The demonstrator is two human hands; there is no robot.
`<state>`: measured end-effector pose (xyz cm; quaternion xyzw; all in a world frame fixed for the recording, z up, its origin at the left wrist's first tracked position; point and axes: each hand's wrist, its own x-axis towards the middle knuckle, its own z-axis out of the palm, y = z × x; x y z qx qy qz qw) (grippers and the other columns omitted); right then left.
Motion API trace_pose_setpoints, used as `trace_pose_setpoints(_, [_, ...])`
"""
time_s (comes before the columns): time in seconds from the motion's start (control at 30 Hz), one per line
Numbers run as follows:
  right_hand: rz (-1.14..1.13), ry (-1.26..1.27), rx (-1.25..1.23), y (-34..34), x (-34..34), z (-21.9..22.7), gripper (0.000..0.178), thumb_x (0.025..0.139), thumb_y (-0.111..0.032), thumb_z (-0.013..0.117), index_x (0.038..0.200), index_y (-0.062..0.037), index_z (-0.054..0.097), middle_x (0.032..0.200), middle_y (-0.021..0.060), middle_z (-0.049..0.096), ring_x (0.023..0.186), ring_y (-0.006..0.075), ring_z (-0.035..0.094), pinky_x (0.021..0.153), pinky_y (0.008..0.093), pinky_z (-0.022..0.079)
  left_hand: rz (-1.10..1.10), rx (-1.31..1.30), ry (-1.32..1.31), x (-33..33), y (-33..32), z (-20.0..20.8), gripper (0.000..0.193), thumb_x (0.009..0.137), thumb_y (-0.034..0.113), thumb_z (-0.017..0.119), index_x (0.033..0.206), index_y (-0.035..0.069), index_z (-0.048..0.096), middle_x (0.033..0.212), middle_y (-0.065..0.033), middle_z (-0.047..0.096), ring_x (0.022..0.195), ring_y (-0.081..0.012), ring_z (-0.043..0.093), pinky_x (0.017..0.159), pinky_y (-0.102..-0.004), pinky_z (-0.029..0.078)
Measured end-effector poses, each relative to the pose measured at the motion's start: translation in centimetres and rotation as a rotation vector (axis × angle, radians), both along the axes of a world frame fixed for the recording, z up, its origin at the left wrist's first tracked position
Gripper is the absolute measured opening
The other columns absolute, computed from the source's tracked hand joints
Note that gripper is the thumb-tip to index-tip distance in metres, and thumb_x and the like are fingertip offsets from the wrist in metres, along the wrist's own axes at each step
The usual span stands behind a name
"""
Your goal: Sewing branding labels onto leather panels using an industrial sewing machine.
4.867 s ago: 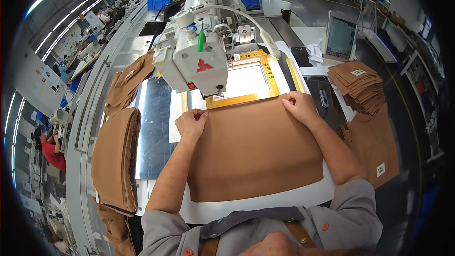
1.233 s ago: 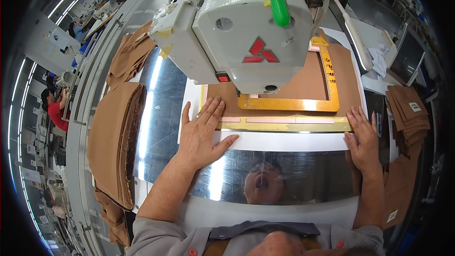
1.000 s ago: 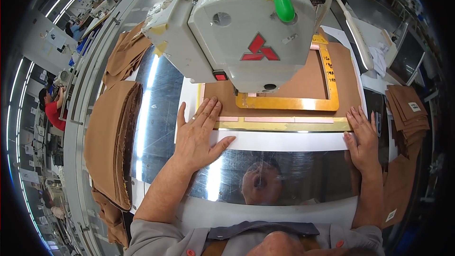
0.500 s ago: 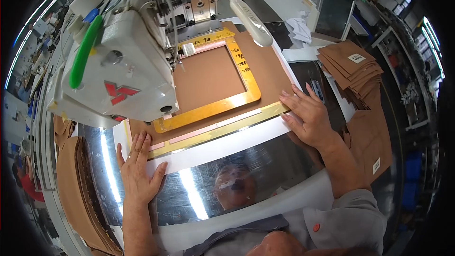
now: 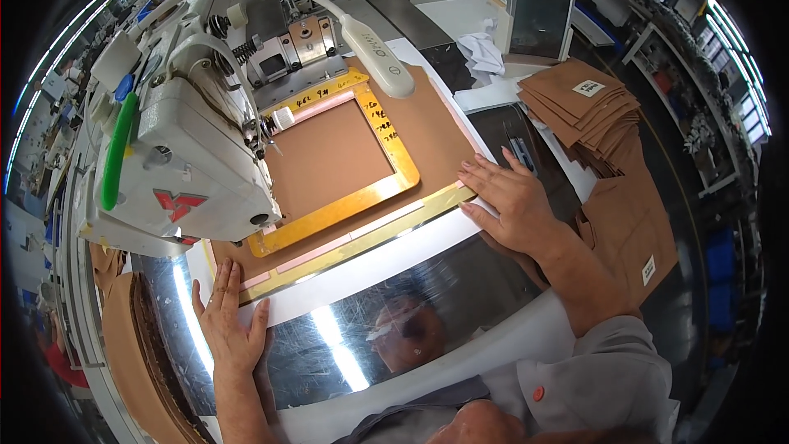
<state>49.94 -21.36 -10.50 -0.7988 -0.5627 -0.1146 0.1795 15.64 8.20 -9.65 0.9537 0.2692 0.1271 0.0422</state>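
Both my hands lie on the near edge of a flat brown panel under a white sewing machine's head. My left hand rests flat at the panel's near-left corner, its thumb spread onto a white sheet beneath. At the right end, my right hand lies with fingers spread over the panel's corner. A yellow strip runs along this edge between the hands. A yellow rectangular frame with handwritten marks lies on the panel. The machine's needle area is at the frame's left side.
A shiny metal table plate lies nearest me. Over the panel hangs a white lamp on a bent arm. Brown pieces are piled at right, with another brown stack at left. A screen stands at the back right.
The whole view has shifted, so the machine, frame and panel sit further left and mostly lower. Both hands keep their places at the panel's near edge.
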Motion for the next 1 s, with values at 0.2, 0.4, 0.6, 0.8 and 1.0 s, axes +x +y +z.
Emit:
trace_pose_setpoints(0.2, [0.025,-0.007,0.009,0.2,-0.1,0.2,0.039,0.097,-0.031,0.066,0.126,-0.0055,0.068,0.133,0.0135,0.068,0.132,0.0292,0.059,0.117,0.0548,0.036,-0.005,0.026,-0.013,-0.3,0.2,0.1,0.064,0.089,0.037,0.066,0.142,0.002,0.058,0.143,-0.0206,0.061,0.136,-0.0321,0.057,0.124,-0.0541,0.018])
trace_pose_setpoints(0.4, [0.000,0.020,0.056,0.7,-0.6,0.9,0.043,0.091,-0.026,0.070,0.127,-0.0037,0.068,0.136,0.0180,0.065,0.136,0.0346,0.056,0.117,0.0551,0.036,-0.062,0.080,-0.153,-0.4,0.0,0.4,0.059,0.081,0.029,0.074,0.132,0.002,0.066,0.135,-0.0171,0.067,0.129,-0.0297,0.062,0.118,-0.0534,0.028])
trace_pose_setpoints(0.6, [0.028,0.021,-0.038,0.4,-0.3,0.7,0.046,0.090,-0.025,0.069,0.129,-0.0006,0.068,0.135,0.0205,0.066,0.134,0.0375,0.058,0.117,0.0549,0.035,-0.129,0.094,-0.223,0.0,0.1,-0.8,0.042,0.081,0.026,0.074,0.118,0.006,0.074,0.123,-0.0117,0.074,0.120,-0.0248,0.069,0.115,-0.0531,0.033])
trace_pose_setpoints(0.8, [0.043,-0.001,0.036,1.2,-0.4,-0.1,0.039,0.091,-0.021,0.066,0.124,-0.0002,0.070,0.129,0.0211,0.070,0.128,0.0382,0.062,0.113,0.0511,0.043,-0.107,0.129,-0.264,-0.6,0.6,-1.5,0.035,0.085,0.027,0.070,0.112,0.007,0.077,0.120,-0.0101,0.076,0.118,-0.0204,0.070,0.117,-0.0512,0.034])
trace_pose_setpoints(1.0, [0.042,0.006,0.073,1.0,-0.3,-0.4,0.038,0.090,-0.020,0.067,0.122,-0.0011,0.072,0.129,0.0213,0.069,0.128,0.0366,0.062,0.111,0.0475,0.046,-0.117,0.164,-0.362,-0.5,0.7,-2.0,0.026,0.086,0.025,0.068,0.100,0.007,0.080,0.108,-0.0095,0.079,0.104,-0.0192,0.074,0.116,-0.0500,0.037])
